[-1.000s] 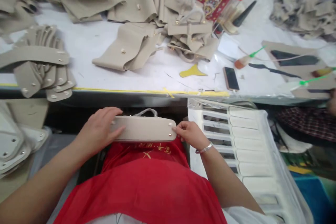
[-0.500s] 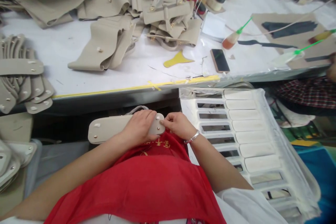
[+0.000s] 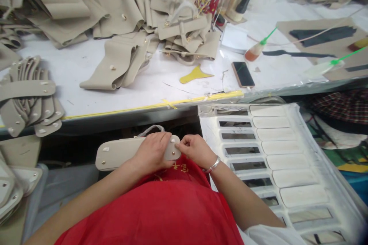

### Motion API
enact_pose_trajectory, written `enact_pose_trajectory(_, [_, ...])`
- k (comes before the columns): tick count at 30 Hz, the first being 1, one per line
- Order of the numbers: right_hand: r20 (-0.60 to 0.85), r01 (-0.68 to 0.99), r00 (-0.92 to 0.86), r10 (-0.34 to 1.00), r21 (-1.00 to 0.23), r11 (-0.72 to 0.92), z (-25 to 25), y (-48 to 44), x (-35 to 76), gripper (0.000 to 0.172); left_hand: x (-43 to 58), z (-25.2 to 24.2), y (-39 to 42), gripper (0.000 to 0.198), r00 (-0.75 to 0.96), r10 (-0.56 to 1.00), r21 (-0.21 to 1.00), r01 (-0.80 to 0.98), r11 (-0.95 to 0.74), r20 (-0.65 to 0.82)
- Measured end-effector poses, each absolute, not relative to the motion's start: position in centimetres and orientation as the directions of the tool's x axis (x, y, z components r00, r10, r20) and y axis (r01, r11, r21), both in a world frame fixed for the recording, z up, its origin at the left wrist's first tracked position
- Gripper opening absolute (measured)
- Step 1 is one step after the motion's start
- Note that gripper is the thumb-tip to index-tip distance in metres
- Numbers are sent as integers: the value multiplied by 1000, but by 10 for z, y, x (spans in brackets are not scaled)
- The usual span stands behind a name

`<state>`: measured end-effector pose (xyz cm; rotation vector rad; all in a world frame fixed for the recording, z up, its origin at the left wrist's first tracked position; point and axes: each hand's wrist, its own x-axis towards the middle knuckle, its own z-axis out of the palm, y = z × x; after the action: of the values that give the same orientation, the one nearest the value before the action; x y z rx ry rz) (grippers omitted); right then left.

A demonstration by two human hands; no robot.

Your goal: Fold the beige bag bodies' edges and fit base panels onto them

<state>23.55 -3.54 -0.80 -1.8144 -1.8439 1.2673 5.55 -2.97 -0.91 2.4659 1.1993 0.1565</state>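
A beige handbag [image 3: 117, 153] lies across my lap, its long rounded base facing up, with small metal studs and white tabs near both ends. My left hand [image 3: 155, 151] is wrapped over the base toward its right end, fingers on the far edge and thumb on the near side. At that right end, my right hand [image 3: 197, 151] is closed, thumb and forefinger pinching the rounded edge beside a white tab. Behind the base a pale handle [image 3: 152, 128] sticks up. The bag's body is mostly hidden beneath. A red apron [image 3: 149, 214] covers my lap.
A white rack [image 3: 211, 134] holding cream strips stands at right. On the table are a phone [image 3: 243, 74], a yellow scrap [image 3: 195, 74], a glue bottle [image 3: 254, 51] and beige bag pieces [image 3: 106, 65]. Stacked beige bases [image 3: 28, 88] overhang the left edge.
The view has tilted, so the table and rack appear lower in the picture. Both hands keep nearly the same hold on the handbag.
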Motion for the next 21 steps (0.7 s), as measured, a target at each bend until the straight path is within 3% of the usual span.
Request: enact_pose_trajectory(21, [-382,683,-225,896,-718,-135,-9,-29,248,27,64,-10,-22,60,657,747,387,716,-580,-96])
